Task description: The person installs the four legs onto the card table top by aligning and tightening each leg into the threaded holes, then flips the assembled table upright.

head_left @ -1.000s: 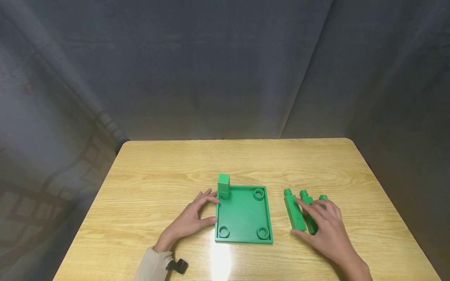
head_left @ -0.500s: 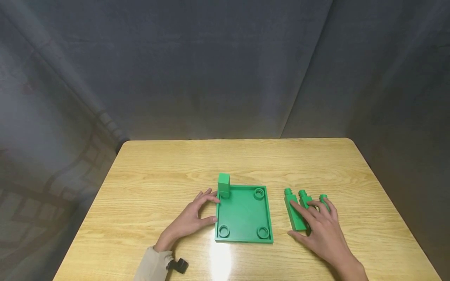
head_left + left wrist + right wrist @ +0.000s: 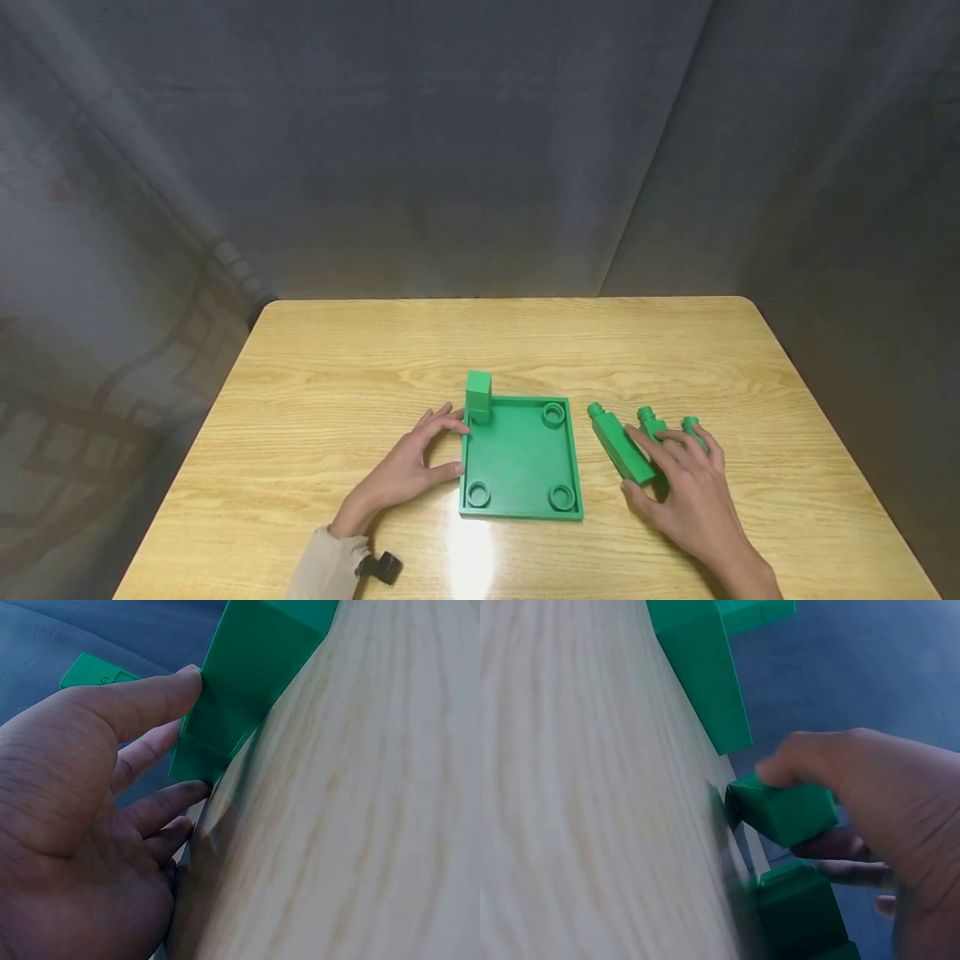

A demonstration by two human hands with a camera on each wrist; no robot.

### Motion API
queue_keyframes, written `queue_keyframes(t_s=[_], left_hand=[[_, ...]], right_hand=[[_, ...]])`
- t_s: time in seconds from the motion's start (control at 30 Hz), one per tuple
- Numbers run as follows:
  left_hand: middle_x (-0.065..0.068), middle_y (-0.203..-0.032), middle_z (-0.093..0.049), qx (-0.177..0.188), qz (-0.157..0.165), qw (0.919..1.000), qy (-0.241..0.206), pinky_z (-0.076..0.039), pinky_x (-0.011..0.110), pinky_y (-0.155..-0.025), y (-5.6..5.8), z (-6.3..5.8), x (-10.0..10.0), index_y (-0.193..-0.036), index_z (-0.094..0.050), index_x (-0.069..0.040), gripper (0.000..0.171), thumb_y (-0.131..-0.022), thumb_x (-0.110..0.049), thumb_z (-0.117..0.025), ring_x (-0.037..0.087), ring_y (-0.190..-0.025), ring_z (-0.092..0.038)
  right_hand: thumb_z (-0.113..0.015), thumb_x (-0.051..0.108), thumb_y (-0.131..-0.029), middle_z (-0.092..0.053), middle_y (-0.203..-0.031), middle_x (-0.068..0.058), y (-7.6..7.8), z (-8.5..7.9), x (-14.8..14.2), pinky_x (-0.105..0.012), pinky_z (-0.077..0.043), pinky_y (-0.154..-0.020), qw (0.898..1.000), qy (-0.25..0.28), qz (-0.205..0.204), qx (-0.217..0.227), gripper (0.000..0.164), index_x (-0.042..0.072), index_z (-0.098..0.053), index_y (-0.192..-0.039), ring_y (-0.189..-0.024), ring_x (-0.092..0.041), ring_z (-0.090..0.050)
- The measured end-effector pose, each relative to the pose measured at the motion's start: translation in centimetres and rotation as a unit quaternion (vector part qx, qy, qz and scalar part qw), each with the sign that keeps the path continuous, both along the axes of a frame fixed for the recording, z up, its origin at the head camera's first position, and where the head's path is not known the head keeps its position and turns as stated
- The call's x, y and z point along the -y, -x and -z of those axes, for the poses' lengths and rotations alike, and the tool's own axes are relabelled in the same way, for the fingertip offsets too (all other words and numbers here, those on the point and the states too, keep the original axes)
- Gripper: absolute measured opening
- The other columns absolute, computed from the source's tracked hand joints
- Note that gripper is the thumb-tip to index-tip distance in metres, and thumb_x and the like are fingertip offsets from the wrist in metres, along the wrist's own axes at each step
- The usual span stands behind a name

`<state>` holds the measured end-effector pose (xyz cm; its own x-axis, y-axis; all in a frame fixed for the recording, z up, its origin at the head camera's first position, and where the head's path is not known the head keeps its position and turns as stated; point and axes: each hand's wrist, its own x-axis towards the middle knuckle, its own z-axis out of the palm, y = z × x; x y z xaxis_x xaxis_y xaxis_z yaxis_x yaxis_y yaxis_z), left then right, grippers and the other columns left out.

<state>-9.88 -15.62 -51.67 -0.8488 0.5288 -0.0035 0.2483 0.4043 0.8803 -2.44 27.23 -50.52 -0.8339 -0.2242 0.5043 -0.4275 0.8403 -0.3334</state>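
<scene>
A square green toy tabletop (image 3: 517, 458) lies with its raised rim and round sockets facing up. One green leg (image 3: 478, 393) stands upright at its far left corner. My left hand (image 3: 408, 467) rests against the tabletop's left edge, thumb at the outer wall (image 3: 255, 667) and index fingertip at the rim. To the right, my right hand (image 3: 690, 496) pinches a square green leg (image 3: 621, 450) with a threaded end between thumb and fingers; it lies slanted, threaded end away from me and leftward. Two more legs, one with its threaded end (image 3: 647, 413) showing, lie partly hidden under this hand.
The pieces lie on a wooden table (image 3: 337, 358). A grey curtain (image 3: 450, 167) hangs behind it and along both sides. A black strap with a small block (image 3: 386, 568) is on my left wrist, beside a beige sleeve (image 3: 326, 567).
My right hand has moved onto the nearest leg and turned it, its threaded end swinging left toward the tabletop. My left hand and the tabletop have stayed in place.
</scene>
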Motion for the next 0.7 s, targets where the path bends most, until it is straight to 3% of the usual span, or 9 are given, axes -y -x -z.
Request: queue_keyframes(t_s=[0.13, 0.27, 0.4, 0.5, 0.57, 0.7], left_hand=[[0.009, -0.174, -0.046, 0.000, 0.000, 1.0000, -0.001, -0.004, 0.081, -0.130, 0.0, 0.0, 0.0, -0.142, -0.065, -0.025, 0.050, -0.097, -0.025, -0.086, 0.048, -0.168, -0.019], [0.009, -0.174, -0.046, 0.000, 0.000, 1.0000, 0.001, -0.004, 0.081, -0.130, 0.0, 0.1, 0.0, -0.142, -0.065, -0.025, 0.050, -0.097, -0.026, -0.086, 0.048, -0.168, -0.019], [0.008, -0.175, -0.046, 0.000, -0.003, 1.0000, 0.003, -0.005, 0.082, -0.129, 0.0, 0.1, 0.0, -0.142, -0.065, -0.027, 0.050, -0.097, -0.026, -0.086, 0.048, -0.168, -0.019], [0.008, -0.175, -0.045, 0.000, -0.004, 1.0000, 0.004, -0.005, 0.082, -0.129, 0.0, 0.1, 0.0, -0.142, -0.065, -0.027, 0.050, -0.097, -0.026, -0.086, 0.048, -0.168, -0.019], [0.008, -0.175, -0.045, 0.001, -0.004, 1.0000, 0.004, -0.005, 0.083, -0.128, 0.0, 0.1, 0.0, -0.142, -0.065, -0.026, 0.050, -0.097, -0.026, -0.086, 0.049, -0.168, -0.019], [0.008, -0.174, -0.046, 0.003, -0.004, 1.0000, 0.002, -0.006, 0.086, -0.127, -0.1, 0.1, 0.1, -0.142, -0.065, -0.026, 0.049, -0.098, -0.028, -0.085, 0.050, -0.168, -0.018]], right_hand=[[-0.092, 0.017, -0.070, -0.079, -0.111, -0.017, 0.0, -0.2, 0.1, -0.066, -0.026, -0.126, 0.999, 0.043, 0.017, -0.004, 0.077, 0.011, -0.072, -0.145, -0.113, -0.040, -0.063], [-0.092, 0.007, -0.069, -0.078, -0.104, -0.012, 0.0, -0.6, 0.3, -0.049, -0.025, -0.128, 0.995, 0.095, 0.039, -0.018, 0.076, 0.009, -0.072, -0.142, -0.111, -0.033, -0.061], [-0.092, -0.003, -0.069, -0.076, -0.096, -0.010, -0.1, -1.1, 0.5, -0.026, -0.025, -0.124, 0.985, 0.152, 0.074, -0.027, 0.067, 0.004, -0.074, -0.133, -0.114, -0.003, -0.057], [-0.093, -0.010, -0.069, -0.077, -0.100, -0.015, -0.1, -1.3, 0.7, -0.014, -0.031, -0.116, 0.976, 0.196, 0.093, -0.037, 0.061, 0.001, -0.077, -0.127, -0.116, 0.014, -0.053], [-0.092, -0.015, -0.068, -0.076, -0.103, -0.017, -0.1, -1.2, 0.6, -0.008, -0.035, -0.111, 0.970, 0.219, 0.094, -0.051, 0.060, -0.001, -0.078, -0.125, -0.114, 0.017, -0.055], [-0.088, -0.026, -0.067, -0.074, -0.115, -0.001, -0.1, -0.9, 0.5, -0.006, -0.053, -0.097, 0.960, 0.263, 0.066, -0.064, 0.061, -0.008, -0.077, -0.124, -0.111, 0.010, -0.064]])
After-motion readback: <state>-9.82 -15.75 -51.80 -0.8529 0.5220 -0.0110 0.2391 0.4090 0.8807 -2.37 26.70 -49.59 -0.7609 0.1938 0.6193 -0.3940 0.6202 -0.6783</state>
